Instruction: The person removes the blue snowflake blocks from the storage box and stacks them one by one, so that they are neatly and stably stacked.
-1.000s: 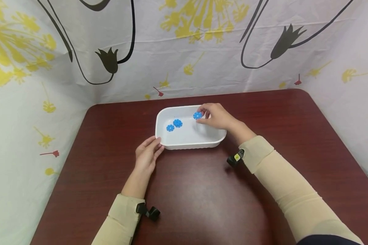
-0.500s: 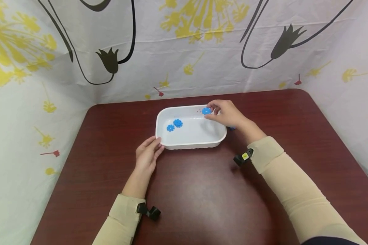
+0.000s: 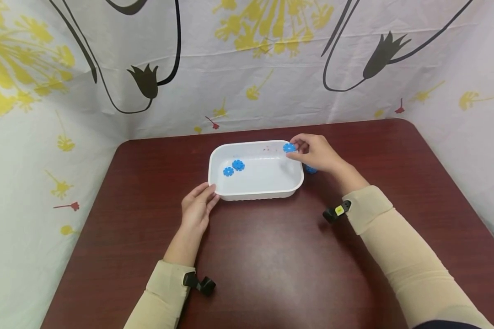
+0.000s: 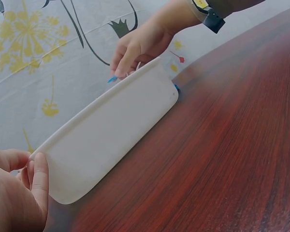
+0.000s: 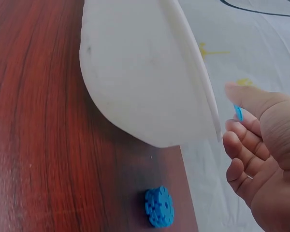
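Note:
My left hand (image 3: 195,210) grips the near-left corner of a white plastic tray (image 3: 253,196), its thumb and fingers at the rim. With thumb and fingertips, my right hand (image 3: 319,151) pinches a blue notched snowflake disc (image 3: 289,147) above the tray's far-right corner. Inside the tray, towards the left, lie a blue disc (image 3: 228,171) and an overlapping clump of blue discs (image 3: 238,165). A stack of blue discs (image 5: 159,207) stands on the table just beyond the tray's right end, partly hidden by my right hand in the head view.
The dark red wooden table (image 3: 267,256) has rounded far corners. A white cloth (image 3: 238,100) printed with flowers hangs behind it and along both sides. A small black camera is strapped to each wrist.
My right hand has moved rightward with the pinched disc, from over the tray's middle-right to its far-right corner. The disc stack beside the tray has come into sight. My left hand stays put.

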A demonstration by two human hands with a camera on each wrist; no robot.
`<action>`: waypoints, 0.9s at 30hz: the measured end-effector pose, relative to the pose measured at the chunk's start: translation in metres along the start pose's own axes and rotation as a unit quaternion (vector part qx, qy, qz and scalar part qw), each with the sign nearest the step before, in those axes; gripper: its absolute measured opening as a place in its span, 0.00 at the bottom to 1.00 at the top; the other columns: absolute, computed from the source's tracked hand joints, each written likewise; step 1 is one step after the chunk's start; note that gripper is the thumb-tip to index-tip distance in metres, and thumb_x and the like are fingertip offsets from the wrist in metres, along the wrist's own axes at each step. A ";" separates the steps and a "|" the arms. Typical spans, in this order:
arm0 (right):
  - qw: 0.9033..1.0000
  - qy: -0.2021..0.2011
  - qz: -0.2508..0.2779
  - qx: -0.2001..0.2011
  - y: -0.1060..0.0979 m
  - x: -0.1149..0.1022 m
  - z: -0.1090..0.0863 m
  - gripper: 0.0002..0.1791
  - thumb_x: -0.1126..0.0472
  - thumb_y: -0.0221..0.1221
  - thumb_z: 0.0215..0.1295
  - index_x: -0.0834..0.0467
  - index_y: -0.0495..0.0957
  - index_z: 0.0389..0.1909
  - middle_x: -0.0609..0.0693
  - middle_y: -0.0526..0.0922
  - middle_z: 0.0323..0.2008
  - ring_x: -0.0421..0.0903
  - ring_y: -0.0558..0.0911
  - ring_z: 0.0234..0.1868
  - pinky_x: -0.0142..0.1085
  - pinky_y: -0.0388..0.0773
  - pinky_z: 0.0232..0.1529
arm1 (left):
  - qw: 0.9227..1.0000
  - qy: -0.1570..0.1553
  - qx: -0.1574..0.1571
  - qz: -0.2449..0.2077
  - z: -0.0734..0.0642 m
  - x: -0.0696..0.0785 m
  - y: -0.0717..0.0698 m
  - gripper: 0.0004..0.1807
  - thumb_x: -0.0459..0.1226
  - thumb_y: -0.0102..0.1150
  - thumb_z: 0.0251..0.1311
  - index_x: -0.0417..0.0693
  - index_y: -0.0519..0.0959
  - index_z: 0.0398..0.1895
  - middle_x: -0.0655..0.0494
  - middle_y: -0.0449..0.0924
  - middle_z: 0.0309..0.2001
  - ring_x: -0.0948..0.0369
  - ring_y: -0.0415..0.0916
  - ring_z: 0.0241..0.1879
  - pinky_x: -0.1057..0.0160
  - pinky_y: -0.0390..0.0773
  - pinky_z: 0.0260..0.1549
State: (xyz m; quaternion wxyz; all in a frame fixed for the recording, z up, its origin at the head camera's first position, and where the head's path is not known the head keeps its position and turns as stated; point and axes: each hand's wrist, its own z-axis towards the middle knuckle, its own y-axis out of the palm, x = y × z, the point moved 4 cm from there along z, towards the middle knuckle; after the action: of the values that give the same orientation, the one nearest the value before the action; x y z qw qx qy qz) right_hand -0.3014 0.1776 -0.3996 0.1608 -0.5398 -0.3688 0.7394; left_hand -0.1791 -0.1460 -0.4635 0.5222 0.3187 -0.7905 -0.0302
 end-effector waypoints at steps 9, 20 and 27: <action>1.000 0.014 -0.007 0.016 -0.007 0.014 -0.008 0.18 0.59 0.70 0.63 0.64 0.80 0.50 0.55 0.81 0.37 0.49 0.77 0.36 0.30 0.74 0.32 | 1.000 0.002 -0.002 -0.005 0.000 0.000 0.000 0.15 0.26 0.67 0.61 0.38 0.78 0.51 0.52 0.80 0.38 0.63 0.80 0.32 0.65 0.88 0.45; 0.999 0.041 -0.005 0.026 -0.015 0.039 -0.020 0.21 0.56 0.69 0.65 0.66 0.79 0.52 0.58 0.81 0.39 0.52 0.78 0.40 0.27 0.75 0.32 | 1.000 -0.002 -0.004 -0.004 -0.001 0.000 -0.001 0.16 0.26 0.66 0.62 0.37 0.77 0.52 0.51 0.79 0.39 0.63 0.80 0.33 0.64 0.87 0.47; 0.999 0.040 -0.017 0.010 -0.015 0.048 -0.026 0.23 0.53 0.68 0.66 0.66 0.79 0.51 0.59 0.81 0.40 0.52 0.78 0.40 0.27 0.75 0.33 | 1.000 -0.003 -0.004 -0.002 -0.001 0.000 0.000 0.17 0.26 0.67 0.61 0.37 0.77 0.52 0.52 0.79 0.38 0.63 0.81 0.32 0.64 0.87 0.46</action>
State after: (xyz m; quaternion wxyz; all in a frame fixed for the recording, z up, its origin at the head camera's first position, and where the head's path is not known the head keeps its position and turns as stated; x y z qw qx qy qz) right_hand -0.2975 0.2278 -0.4252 0.1936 -0.5611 -0.3638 0.7178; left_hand -0.1785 -0.1461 -0.4629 0.5210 0.3185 -0.7911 -0.0355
